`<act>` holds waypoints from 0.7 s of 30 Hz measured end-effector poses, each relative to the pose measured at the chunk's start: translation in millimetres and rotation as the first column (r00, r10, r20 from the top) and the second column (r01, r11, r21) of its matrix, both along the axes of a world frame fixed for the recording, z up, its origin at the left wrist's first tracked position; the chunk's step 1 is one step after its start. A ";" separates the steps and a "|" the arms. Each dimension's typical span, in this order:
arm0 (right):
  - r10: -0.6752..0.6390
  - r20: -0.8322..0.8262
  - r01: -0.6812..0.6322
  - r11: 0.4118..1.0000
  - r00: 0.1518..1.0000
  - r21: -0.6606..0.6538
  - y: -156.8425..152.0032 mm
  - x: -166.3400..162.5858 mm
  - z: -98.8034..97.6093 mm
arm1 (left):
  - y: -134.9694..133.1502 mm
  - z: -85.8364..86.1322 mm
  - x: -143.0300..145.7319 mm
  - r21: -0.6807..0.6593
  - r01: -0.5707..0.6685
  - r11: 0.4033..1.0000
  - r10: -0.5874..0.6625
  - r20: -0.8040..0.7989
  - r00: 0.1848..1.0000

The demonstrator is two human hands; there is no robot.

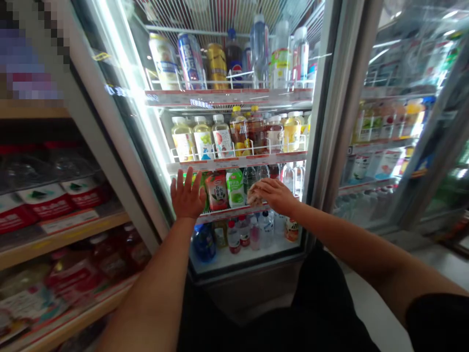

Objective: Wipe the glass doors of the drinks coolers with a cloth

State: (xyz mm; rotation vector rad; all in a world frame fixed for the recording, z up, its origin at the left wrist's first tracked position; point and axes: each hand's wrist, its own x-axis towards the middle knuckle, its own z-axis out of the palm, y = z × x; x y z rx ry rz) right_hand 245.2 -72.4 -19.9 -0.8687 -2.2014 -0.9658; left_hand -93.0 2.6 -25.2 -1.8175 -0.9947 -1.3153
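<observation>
Pressing a cloth under the right hand; left hand spread flat

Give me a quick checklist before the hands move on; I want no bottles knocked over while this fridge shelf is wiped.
1. Fridge door swung open: ok.
2. Right hand holding cloth at the shelf rail: ok.
3. Left hand flat, fingers spread, holding nothing: ok.
4. Red-label bottle and green-label bottle upright: ok.
5. Cloth clear of the clear bottles behind it: cannot tell.
</observation>
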 end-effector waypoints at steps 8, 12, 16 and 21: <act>0.001 -0.130 0.002 1.000 0.991 0.019 1.6 8.5 8.7 | -1.4 0.8 0.4 -0.054 0.040 0.998 -0.038 0.032 0.999; 0.032 -0.081 -0.033 0.999 0.996 -0.015 0.0 7.8 -3.1 | -1.4 0.4 0.3 -0.063 0.043 0.997 -0.041 0.034 0.999; 0.040 -0.044 -0.040 0.999 0.998 -0.002 1.3 7.0 -3.7 | -1.7 0.6 0.6 -0.039 0.019 0.999 -0.018 0.020 1.000; 0.037 -0.127 -0.038 0.999 0.991 -0.002 2.0 -0.4 4.2 | -2.0 1.3 0.9 -0.034 0.021 0.999 -0.020 0.025 0.999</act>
